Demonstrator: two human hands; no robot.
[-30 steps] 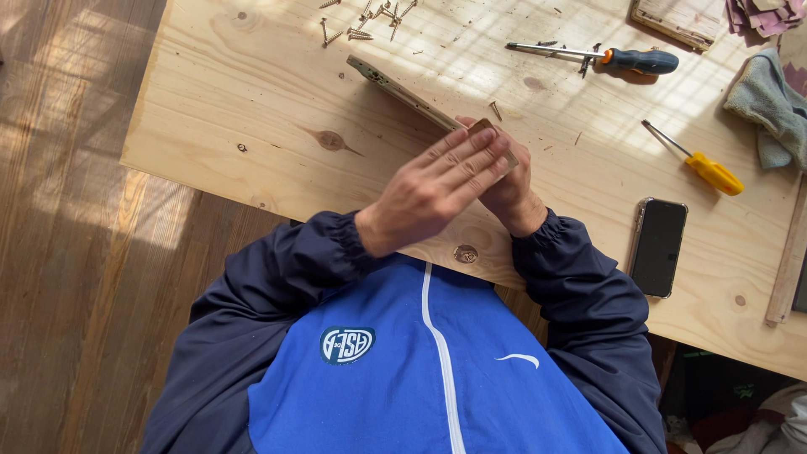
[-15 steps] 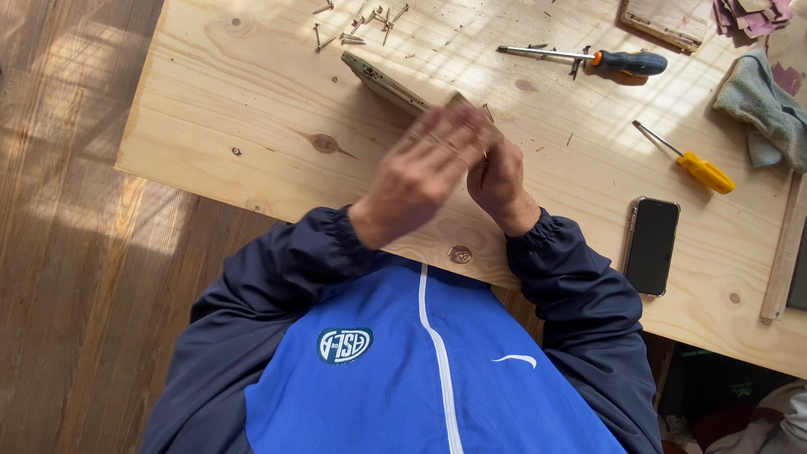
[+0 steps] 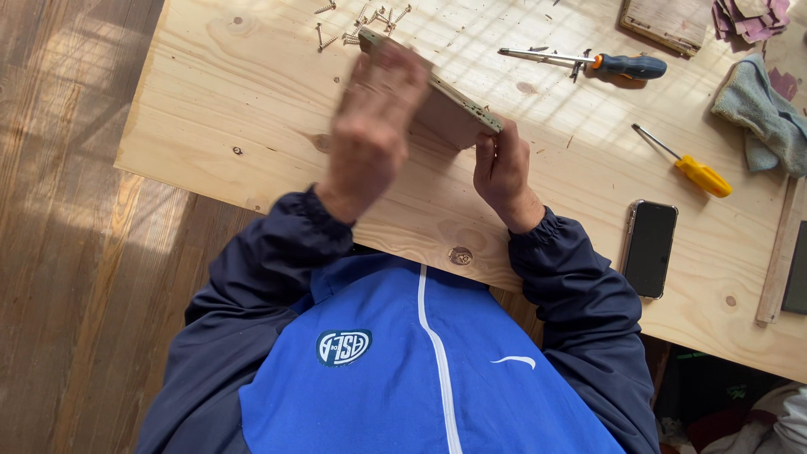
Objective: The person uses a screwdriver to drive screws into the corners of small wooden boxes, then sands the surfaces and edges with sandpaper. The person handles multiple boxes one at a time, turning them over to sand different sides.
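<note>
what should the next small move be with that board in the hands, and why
Probably steady the board before anything else. The right hand pinches its near end, but the left hand is blurred mid-motion over the far part, so its grip cannot be told. The board sits tilted on edge above the table, and loose screws lie just beyond it.

On the table (image 3: pixel 210 109) a board (image 3: pixel 450 105) stands tilted on its edge near the middle, with the left hand (image 3: pixel 370 126) over its left part and the right hand (image 3: pixel 502 168) at its right end. Behind the board lies a scatter of screws (image 3: pixel 361 18); to its right lie two screwdrivers (image 3: pixel 588 61), one behind the other. Right of the right hand lies a phone (image 3: pixel 649 248), and a cloth (image 3: pixel 761 113) lies at the far right, behind a strip of wood (image 3: pixel 777 252)
</note>
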